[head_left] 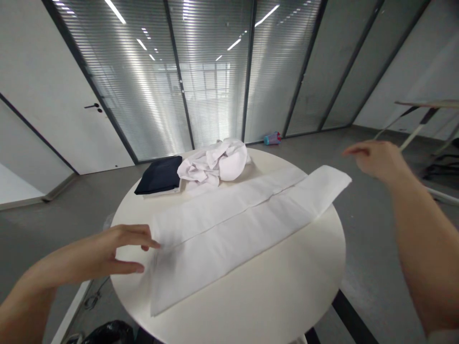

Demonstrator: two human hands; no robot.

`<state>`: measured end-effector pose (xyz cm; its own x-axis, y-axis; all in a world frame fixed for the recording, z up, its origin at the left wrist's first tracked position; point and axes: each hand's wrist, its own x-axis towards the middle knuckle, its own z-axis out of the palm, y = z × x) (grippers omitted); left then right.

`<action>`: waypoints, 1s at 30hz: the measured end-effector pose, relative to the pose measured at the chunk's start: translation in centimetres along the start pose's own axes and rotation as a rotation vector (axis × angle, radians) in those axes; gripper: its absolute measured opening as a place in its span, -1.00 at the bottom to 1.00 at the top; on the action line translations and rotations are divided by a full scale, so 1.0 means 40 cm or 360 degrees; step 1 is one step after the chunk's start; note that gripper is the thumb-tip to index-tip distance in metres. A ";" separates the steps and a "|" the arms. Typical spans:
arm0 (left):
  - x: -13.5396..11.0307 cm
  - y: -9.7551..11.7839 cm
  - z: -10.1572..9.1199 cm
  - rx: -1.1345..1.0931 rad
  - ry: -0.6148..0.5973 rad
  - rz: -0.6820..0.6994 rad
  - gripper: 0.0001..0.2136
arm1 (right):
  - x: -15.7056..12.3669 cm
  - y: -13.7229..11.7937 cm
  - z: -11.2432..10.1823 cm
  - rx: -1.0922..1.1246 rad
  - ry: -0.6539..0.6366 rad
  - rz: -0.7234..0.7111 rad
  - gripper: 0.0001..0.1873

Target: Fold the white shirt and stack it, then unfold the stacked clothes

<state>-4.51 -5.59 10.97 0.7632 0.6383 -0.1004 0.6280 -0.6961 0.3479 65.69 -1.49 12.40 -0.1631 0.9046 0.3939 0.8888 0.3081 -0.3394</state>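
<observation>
A long white cloth [229,229], folded lengthwise into a flat strip, lies diagonally across a round white table [272,291], its far end jutting past the rim. Unfolded work lies at the table's far side: a crumpled white cloth [215,165] sits bunched beside a folded navy garment [159,175]. At the table's near left, the left hand [107,253] hovers at the strip's near end, fingers spread apart and blurred, so contact with the cloth cannot be told. Off the table's right side, the right hand [376,160] hangs raised and empty, arm reaching forward, fingers loosely together. A blue-and-pink container [272,138] stands on the floor beyond the table.
</observation>
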 end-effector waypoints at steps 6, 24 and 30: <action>0.245 0.109 0.074 0.0282 0.0194 0.0191 -0.62 | 0.027 -0.257 0.114 0.0052 -0.0436 -0.0053 -0.56; 0.430 0.070 0.083 0.1005 0.1169 0.0252 -0.73 | 0.227 -0.462 0.392 0.0172 -0.0286 -0.0293 -0.37; 0.459 0.082 0.201 0.0611 0.0534 0.0176 -0.71 | 0.157 -0.482 0.437 0.0030 -0.1141 -0.0395 -0.79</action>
<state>12.80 1.22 2.77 0.7770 0.5803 0.2439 0.6048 -0.7956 -0.0338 40.02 3.39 6.49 -0.6014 0.7763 -0.1888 0.7834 0.5266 -0.3301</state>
